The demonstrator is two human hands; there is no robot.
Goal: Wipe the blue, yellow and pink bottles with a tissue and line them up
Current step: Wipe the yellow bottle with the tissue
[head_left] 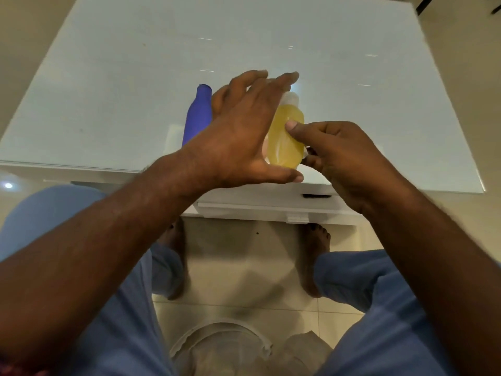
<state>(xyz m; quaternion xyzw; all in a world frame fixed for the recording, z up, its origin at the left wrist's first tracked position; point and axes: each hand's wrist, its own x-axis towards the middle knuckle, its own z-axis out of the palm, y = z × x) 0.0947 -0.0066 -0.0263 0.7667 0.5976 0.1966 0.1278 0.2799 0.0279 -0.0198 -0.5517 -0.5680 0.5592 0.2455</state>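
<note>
1. The yellow bottle (285,137) is held up above the near edge of the white table (108,63), its long axis running away from the person, with the pale cap at the far end and the base towards the body.
2. The right hand (344,158) grips it low down: the thumb presses on the front of the body and the curled fingers wrap round behind. A scrap of white at the base may be the tissue (305,156), though too little shows to be sure.
3. The left hand (244,131) sits just left of the bottle with its fingers straight and spread, clamped on nothing. Its fingertips reach past the cap and its thumb lies beneath the base.
4. The blue bottle (198,115) stands on the table just behind the left hand, close beside the yellow one.
5. A sliver of pink (265,147) shows between the left palm and the yellow bottle; it is probably the pink bottle, mostly hidden.
6. The key relation: the bottle lies to the right of the open left palm, lengthwise along it, so that hand need only close sideways to take it. The wiping step looks under way, and the lining up is not yet done.
</note>
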